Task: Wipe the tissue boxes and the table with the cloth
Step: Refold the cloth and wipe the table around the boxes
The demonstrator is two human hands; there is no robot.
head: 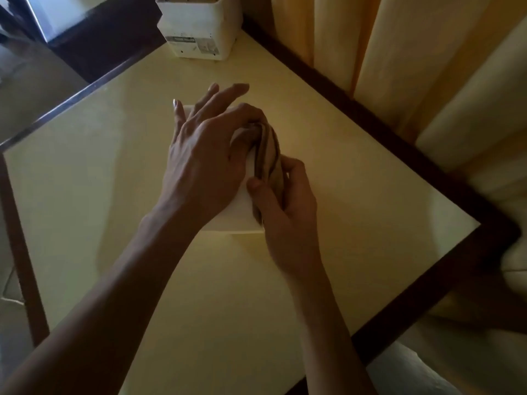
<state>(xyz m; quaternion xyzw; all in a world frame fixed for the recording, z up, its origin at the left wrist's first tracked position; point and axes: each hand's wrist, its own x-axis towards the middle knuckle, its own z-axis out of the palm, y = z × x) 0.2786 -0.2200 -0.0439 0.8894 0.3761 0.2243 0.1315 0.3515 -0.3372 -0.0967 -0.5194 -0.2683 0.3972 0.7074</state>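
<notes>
A white tissue box (241, 212) stands in the middle of the pale yellow table (356, 181). My left hand (205, 155) lies flat on the box's top with its fingers stretched out, covering most of it. My right hand (285, 206) grips a bunched brown cloth (268, 155) and holds it against the box's right side. A second white tissue box (199, 27) stands upright at the table's far corner, apart from both hands.
The table has a dark wooden rim (342, 89). Yellow curtains (399, 44) hang just behind its far right edge. Dark furniture (94, 38) sits beyond the far left edge. Floor shows at the lower right and left.
</notes>
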